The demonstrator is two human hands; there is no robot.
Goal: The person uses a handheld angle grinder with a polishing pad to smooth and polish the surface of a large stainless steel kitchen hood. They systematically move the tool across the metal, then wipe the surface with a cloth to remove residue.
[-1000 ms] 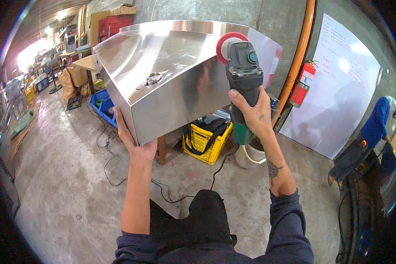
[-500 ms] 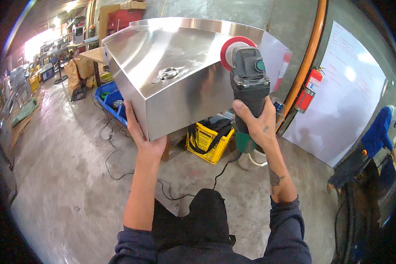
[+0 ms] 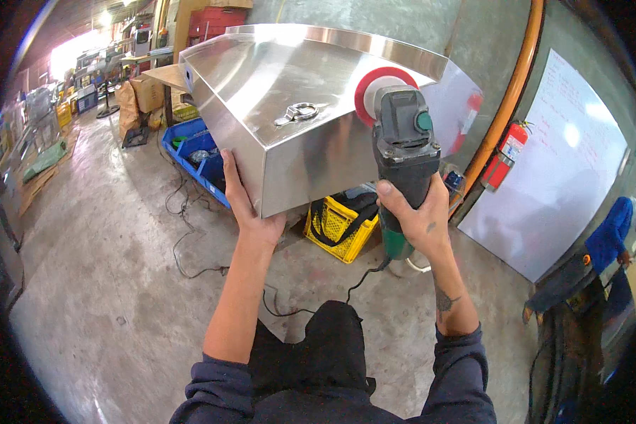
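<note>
Holding grinder (image 3: 406,159) disc-end away in right grip (image 3: 424,218), perhaps against near edge of metal box (image 3: 300,152), and cupping its lower near corner in left grip (image 3: 253,218).

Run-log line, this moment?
left hand: holds metal box, lower corner | right hand: grips angle grinder | red disc: by box edge, contact unclear
</note>
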